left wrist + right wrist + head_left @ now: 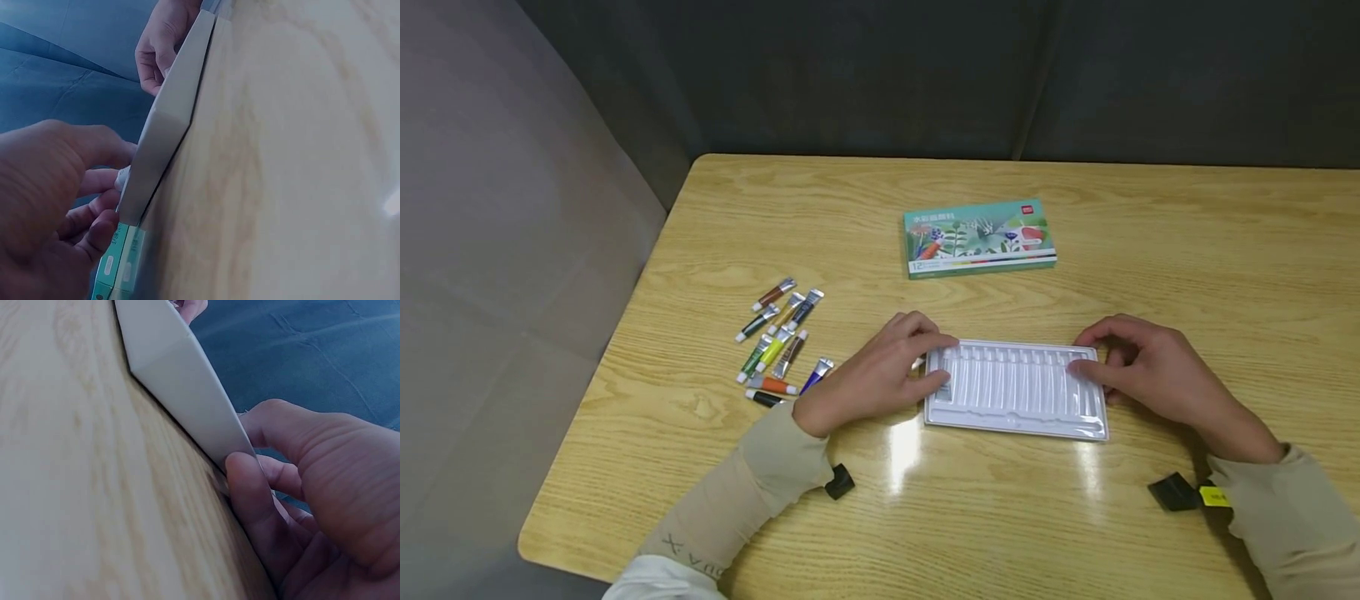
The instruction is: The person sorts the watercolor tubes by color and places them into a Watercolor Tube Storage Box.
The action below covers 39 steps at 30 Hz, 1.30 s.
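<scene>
A white plastic paint tray (1015,421) with a row of narrow slots lies flat on the table. My left hand (887,367) holds its left end, with thumb and forefinger over the rim. A small white cap-like piece (122,179) shows between those fingers at the rim; what it belongs to is hidden. In the leftmost slot lies a silvery, pale piece (943,390), perhaps a tube end. At the right end my right hand (1150,371) grips the tray, its thumb on top and fingers behind the edge. One fingertip (244,469) presses the tray's side wall.
Several paint tubes (790,354) of mixed colours lie loose left of my left hand, some partly hidden by that arm. A green printed paint box (981,240) lies beyond the tray. The wooden table (1000,517) ends at a dark curtain (865,83).
</scene>
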Each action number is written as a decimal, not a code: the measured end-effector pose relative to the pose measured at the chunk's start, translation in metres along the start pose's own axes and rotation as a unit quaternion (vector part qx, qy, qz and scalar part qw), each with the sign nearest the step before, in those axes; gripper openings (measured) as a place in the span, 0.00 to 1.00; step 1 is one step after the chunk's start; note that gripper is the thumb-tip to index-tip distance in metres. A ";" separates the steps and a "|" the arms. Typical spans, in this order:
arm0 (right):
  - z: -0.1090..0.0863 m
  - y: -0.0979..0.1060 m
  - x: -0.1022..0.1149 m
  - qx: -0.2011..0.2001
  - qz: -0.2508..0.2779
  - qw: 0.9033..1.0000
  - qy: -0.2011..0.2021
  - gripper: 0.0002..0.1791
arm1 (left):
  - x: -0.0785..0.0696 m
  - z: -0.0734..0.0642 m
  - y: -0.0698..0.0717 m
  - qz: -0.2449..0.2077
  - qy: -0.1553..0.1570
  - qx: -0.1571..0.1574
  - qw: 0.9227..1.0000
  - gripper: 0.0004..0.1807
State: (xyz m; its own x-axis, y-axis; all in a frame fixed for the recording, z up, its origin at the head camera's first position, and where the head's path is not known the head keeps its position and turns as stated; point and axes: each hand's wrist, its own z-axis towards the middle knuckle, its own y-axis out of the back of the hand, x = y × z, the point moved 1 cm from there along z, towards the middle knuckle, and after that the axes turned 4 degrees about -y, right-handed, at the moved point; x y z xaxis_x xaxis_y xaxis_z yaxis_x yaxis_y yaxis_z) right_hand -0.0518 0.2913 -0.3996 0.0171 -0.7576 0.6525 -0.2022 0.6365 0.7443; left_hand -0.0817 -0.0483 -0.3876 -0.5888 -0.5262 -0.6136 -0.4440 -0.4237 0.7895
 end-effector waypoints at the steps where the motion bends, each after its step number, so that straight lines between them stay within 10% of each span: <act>1: 0.000 0.000 0.000 -0.001 0.000 1.000 0.001 0.14 | 0.000 0.000 0.000 0.002 0.001 -0.002 1.000 0.23; 29: 0.003 -0.001 -0.004 0.010 -0.002 1.000 -0.014 0.15 | 0.000 0.003 -0.004 0.002 0.042 -0.073 0.996 0.20; 39: 0.002 -0.001 -0.005 0.007 0.004 1.000 -0.011 0.15 | -0.005 0.001 -0.001 0.027 0.022 -0.055 0.998 0.17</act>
State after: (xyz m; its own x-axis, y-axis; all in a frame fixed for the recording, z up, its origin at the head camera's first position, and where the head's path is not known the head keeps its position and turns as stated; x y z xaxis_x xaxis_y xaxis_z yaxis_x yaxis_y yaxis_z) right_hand -0.0539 0.2940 -0.4041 -0.0059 -0.7561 0.6544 -0.2166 0.6398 0.7373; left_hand -0.0792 -0.0443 -0.3851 -0.5788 -0.5818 -0.5714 -0.3333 -0.4708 0.8169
